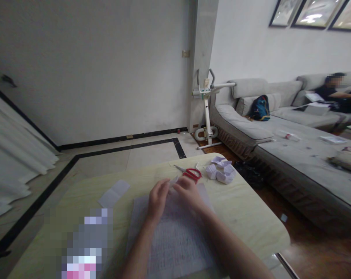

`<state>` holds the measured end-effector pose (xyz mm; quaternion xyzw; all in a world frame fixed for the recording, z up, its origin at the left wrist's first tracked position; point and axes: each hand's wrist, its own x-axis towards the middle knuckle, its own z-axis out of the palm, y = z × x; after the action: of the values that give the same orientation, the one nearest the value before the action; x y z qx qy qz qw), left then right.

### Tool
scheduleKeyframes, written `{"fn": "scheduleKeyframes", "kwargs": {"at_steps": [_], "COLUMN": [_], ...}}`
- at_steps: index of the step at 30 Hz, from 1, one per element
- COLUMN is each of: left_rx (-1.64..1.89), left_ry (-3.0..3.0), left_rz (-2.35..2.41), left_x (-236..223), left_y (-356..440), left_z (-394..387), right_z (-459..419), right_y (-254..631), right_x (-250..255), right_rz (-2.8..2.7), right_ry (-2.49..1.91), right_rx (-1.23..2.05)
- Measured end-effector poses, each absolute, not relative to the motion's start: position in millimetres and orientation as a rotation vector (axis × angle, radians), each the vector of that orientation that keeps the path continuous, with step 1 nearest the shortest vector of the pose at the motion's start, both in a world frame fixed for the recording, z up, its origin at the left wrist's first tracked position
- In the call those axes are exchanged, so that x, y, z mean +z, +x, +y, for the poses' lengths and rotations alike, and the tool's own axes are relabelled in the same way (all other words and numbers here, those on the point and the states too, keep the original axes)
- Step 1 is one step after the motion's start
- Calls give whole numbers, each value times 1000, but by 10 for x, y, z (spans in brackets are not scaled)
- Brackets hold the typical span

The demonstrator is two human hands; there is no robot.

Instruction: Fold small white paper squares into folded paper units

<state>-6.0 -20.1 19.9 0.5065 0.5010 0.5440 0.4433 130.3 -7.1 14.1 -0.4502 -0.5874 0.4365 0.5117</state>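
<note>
Between my two hands is a small piece of white paper, pinched at its edges. My left hand closes on its left side, and my right hand grips the right side. Both hands are above a large printed sheet that lies flat on the table. Just beyond my right hand, red-handled scissors rest with the blades pointing left. Several folded paper pieces sit in a ring-like cluster to the right. A creased white paper lies off to the left.
The pale table has a rounded right corner. A blurred-out object stands at its left front. Beyond are an exercise machine, a grey sofa with a blue backpack, and a seated person. A black bag is beside the table.
</note>
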Motion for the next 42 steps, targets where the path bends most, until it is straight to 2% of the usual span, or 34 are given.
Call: {"fn": "scheduleKeyframes", "kwargs": {"at_steps": [6, 42], "left_rx": [1254, 1322], "left_ry": [1326, 1384], "left_rz": [1181, 1227], "left_x": [257, 159], "left_y": [-39, 27], "left_z": [-225, -245], "right_z": [-51, -73], "right_y": [1316, 1295], "right_x": [156, 154], "right_rz": [-1378, -1363], "right_ry": [-1098, -1089], "right_rx": [1075, 1063]}}
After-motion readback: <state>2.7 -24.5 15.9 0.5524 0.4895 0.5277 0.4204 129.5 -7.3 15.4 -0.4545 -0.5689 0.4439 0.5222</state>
